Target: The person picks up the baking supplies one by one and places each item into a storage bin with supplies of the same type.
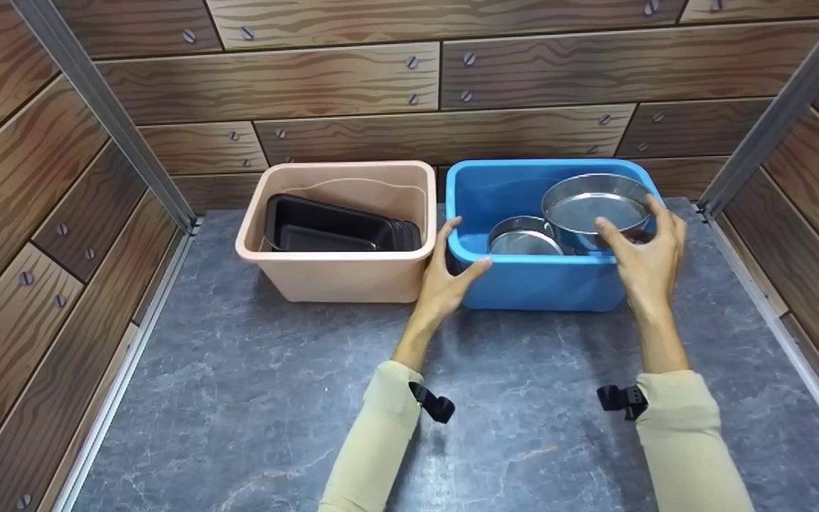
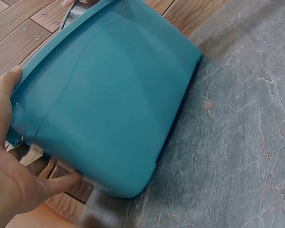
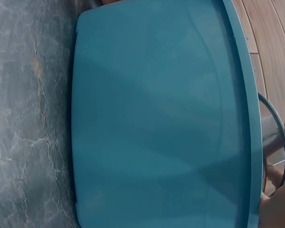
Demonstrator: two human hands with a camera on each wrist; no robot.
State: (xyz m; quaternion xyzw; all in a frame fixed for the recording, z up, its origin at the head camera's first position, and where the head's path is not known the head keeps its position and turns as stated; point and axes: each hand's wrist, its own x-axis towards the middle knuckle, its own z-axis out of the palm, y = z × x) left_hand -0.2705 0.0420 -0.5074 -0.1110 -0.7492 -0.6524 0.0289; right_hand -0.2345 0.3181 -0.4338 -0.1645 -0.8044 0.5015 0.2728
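My right hand (image 1: 650, 264) pinches the near right rim of a round silver cake pan (image 1: 591, 212), thumb at the front and fingers at the right side. This pan sits at rim height in the right part of the blue bin (image 1: 541, 284). Lower down inside, another round metal pan (image 1: 525, 243) lies at the left. At the bin's front left corner my left hand (image 1: 443, 281) grips it, the thumb (image 2: 8, 80) over the rim and fingers along the side. The right wrist view shows mostly the bin's wall (image 3: 156, 114), with part of the pan rim (image 3: 281, 123) beyond.
Left of the blue bin stands a peach bin (image 1: 345, 279) holding several black loaf pans (image 1: 331, 222), with a narrow gap between the bins. Both stand on a grey marbled table (image 1: 274, 398). Wood-patterned walls (image 1: 352, 78) enclose the back and sides.
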